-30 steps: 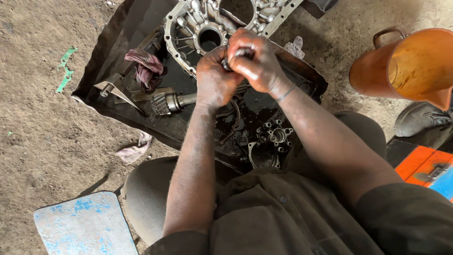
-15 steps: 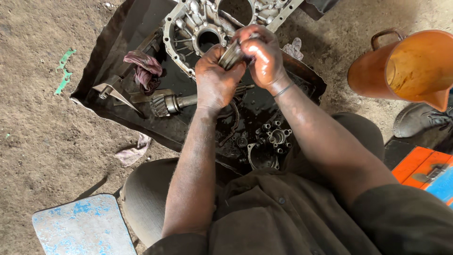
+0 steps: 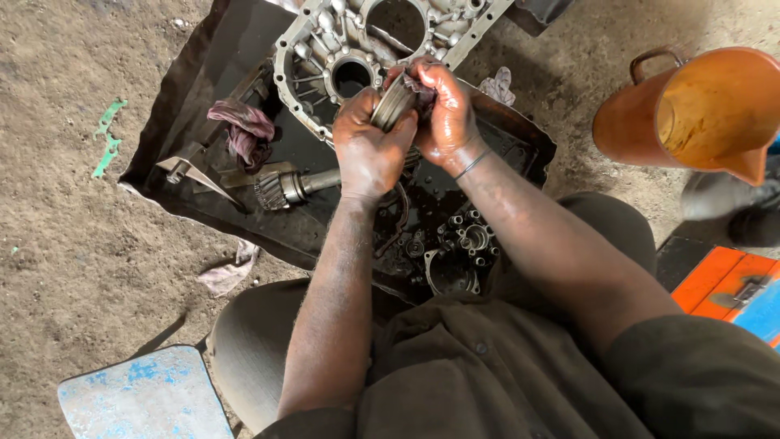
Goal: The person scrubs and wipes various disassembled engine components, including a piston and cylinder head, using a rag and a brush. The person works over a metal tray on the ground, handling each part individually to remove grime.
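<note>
Both oily hands met above a shallow black tray (image 3: 203, 97) set on the dirt floor. The left hand (image 3: 370, 146) had its fingers curled closed around a round metal ring part (image 3: 393, 104), gripping it edge-on from the 7 o'clock side. The right hand (image 3: 443, 114) pressed against the same part from 3 o'clock, fingers bent over its top rim and wrapped tight; whether a rag was pinched under them could not be told. The ring part sat just in front of the aluminium gearbox housing (image 3: 325, 32), which stood at the tray's 12 o'clock end.

The tray held a film of dark oil and several pieces: a crumpled reddish rag (image 3: 242, 126) at 10 o'clock of the hands, a toothed gear shaft (image 3: 288, 189) lying at 8 o'clock, a flat metal lever (image 3: 191, 171) beyond it, and a cluster of small rings and bearings (image 3: 463, 244) at 5 o'clock, beside the right forearm.

Well apart at 3 o'clock stood an orange jug (image 3: 699, 114), its inside coated with yellowish residue; how much liquid it held was unclear. An orange box (image 3: 723, 284) lay at 4 o'clock, and a blue-painted board (image 3: 146, 394) at 7 o'clock.
</note>
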